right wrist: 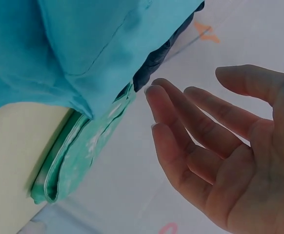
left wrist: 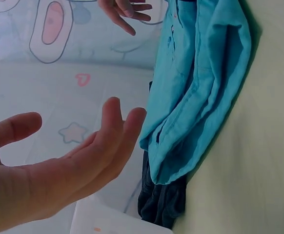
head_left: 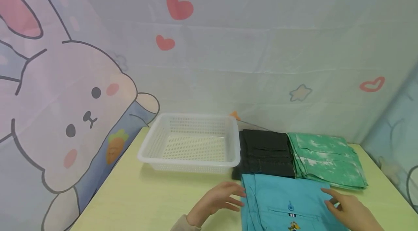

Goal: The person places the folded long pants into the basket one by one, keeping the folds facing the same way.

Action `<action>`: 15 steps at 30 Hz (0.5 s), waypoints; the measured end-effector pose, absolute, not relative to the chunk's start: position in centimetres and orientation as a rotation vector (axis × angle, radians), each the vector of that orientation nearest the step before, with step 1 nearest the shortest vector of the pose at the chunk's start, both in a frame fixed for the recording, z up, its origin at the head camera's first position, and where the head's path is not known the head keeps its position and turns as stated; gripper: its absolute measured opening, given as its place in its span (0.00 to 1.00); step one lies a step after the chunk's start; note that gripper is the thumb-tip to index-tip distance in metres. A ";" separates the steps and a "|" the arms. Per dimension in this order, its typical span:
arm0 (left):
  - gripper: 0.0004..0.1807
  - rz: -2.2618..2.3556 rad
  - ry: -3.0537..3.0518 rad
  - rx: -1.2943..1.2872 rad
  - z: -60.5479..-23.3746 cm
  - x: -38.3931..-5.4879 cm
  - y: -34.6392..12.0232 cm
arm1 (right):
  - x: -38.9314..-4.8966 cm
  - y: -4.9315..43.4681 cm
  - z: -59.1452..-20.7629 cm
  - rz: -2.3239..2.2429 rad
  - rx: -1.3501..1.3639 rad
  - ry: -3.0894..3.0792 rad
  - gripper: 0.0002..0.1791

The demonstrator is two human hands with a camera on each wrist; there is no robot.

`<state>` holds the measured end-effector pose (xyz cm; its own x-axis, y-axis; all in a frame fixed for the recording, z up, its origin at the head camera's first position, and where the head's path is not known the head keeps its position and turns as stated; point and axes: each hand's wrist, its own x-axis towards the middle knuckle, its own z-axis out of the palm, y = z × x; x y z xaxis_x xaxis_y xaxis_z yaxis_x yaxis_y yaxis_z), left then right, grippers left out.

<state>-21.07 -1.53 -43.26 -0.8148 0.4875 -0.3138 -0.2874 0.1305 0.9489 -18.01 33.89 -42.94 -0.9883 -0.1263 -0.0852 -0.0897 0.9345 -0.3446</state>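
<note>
Folded turquoise trousers (head_left: 277, 198) lie at the front of the table, with a buttoned pocket and a small printed figure facing up. At their left edge is my left hand (head_left: 222, 198), its fingers spread and loosely bent, holding nothing. Over by the right edge my right hand (head_left: 354, 211) has its thumb and fingers apart. In the right wrist view, a gap separates the right hand (right wrist: 220, 141) from the cloth. Behind the turquoise pair are folded black trousers (head_left: 267, 151) and, to their right, a folded green-and-white garment (head_left: 330, 158).
A white perforated plastic basket (head_left: 189, 164) stands at the back left of the pale yellow table (head_left: 127, 202), just left of the black trousers. A printed cloth backdrop (head_left: 228, 60) hangs behind the table. A dark cable (head_left: 409, 184) shows at the far right.
</note>
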 end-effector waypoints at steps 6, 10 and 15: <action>0.25 1.772 1.772 0.146 -43.5 -21.3 -1.4 | -17.8 34.6 -43.2 -0.521 -0.165 2.933 0.22; 0.24 1.769 1.753 0.121 -43.8 -21.4 -1.2 | -17.9 34.8 -43.4 -0.547 -0.155 2.895 0.23; 0.25 1.774 1.752 0.083 -44.0 -21.4 -1.0 | -17.8 35.0 -43.7 -0.576 -0.106 2.848 0.24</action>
<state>-21.37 -1.05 -43.95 -0.7957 0.4710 -0.3808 -0.3867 0.0890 0.9179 -17.76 35.01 -43.65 -0.9702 -0.1163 -0.2125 -0.0245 0.9199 -0.3913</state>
